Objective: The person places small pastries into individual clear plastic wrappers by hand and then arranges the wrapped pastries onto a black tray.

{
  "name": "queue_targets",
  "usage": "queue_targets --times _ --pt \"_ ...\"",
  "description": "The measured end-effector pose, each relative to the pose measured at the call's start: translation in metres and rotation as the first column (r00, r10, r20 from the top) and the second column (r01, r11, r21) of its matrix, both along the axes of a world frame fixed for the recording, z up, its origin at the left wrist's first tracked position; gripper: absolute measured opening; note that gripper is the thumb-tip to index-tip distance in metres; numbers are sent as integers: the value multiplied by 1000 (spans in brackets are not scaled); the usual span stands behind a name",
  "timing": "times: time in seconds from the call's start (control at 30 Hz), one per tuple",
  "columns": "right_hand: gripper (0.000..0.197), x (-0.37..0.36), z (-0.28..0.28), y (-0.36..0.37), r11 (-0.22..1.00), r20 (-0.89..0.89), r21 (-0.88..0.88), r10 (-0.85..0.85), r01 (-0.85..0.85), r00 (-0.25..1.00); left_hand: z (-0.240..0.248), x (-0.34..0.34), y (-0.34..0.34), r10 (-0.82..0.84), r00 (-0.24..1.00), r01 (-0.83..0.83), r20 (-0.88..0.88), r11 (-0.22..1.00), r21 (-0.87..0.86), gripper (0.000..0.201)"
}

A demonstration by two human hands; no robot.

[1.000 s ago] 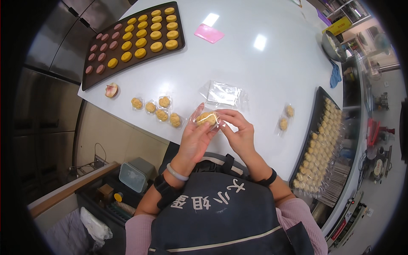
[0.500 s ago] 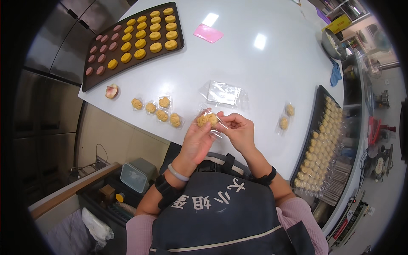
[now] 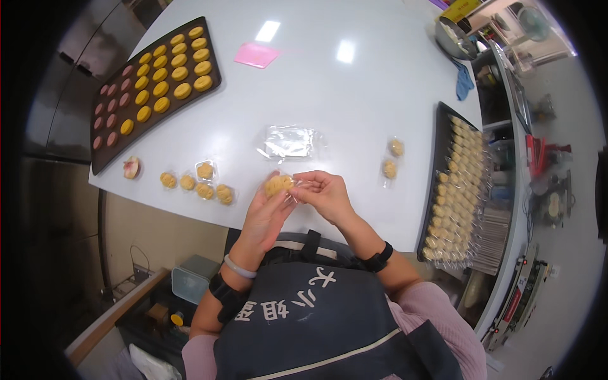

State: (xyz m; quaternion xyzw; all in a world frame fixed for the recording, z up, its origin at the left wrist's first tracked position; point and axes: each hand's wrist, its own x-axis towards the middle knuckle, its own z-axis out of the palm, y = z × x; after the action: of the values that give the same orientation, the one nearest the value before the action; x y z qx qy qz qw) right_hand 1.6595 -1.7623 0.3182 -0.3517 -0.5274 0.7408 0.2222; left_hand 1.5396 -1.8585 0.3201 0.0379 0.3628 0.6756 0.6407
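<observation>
My left hand [image 3: 261, 218] is closed around a golden, bumpy-surfaced cookie [image 3: 277, 184] in a clear plastic bag, with the thumb across its near side. From the right, my right hand [image 3: 329, 199] pinches the bag's loose end between thumb and fingertips, close beside the cookie. Just beyond both hands lies a stack of clear plastic bags [image 3: 288, 140] on the white table [image 3: 354, 107]. To the left are several similar cookies [image 3: 204, 190] in clear wrapping. Two more wrapped cookies [image 3: 389, 168] rest to the right of my hands.
A dark tray [image 3: 212, 66] of yellow and pink round pastries sits far left, with a pinkish-white peeled-looking piece [image 3: 131, 167] near its corner. At the right edge, another dark tray [image 3: 443, 123] holds many wrapped cookies. Farther back are a pink sheet [image 3: 256, 56] and a blue cloth [image 3: 464, 81].
The whole view has shifted, so the table's things appear farther left. My right fingers have come closer to the cookie, gathering the bag's end. My left hand keeps its hold.
</observation>
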Motion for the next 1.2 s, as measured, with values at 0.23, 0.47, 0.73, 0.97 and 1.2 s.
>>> queue_targets --times 0.23,0.47,0.73,0.97,1.2 --pt "21 97 -49 148 702 150 369 -692 609 707 -16 -21 -20 5 997 5 76 992 -127 38" --pt "30 205 -136 249 633 338 525 -769 569 543 -24 -32 -31 40 999 -34 15 961 -275 30" --pt "35 108 -78 179 298 299 950 -799 -89 521 -45 -37 -50 48 990 -90 -133 939 -332 31" --pt "22 20 -114 112 826 453 563 -300 -9 840 -76 -35 31 -243 -15 69 -970 967 -244 53" --pt "47 -19 -91 88 552 424 793 -195 -258 884 -123 -27 63 -267 -348 32 -899 955 -296 57"
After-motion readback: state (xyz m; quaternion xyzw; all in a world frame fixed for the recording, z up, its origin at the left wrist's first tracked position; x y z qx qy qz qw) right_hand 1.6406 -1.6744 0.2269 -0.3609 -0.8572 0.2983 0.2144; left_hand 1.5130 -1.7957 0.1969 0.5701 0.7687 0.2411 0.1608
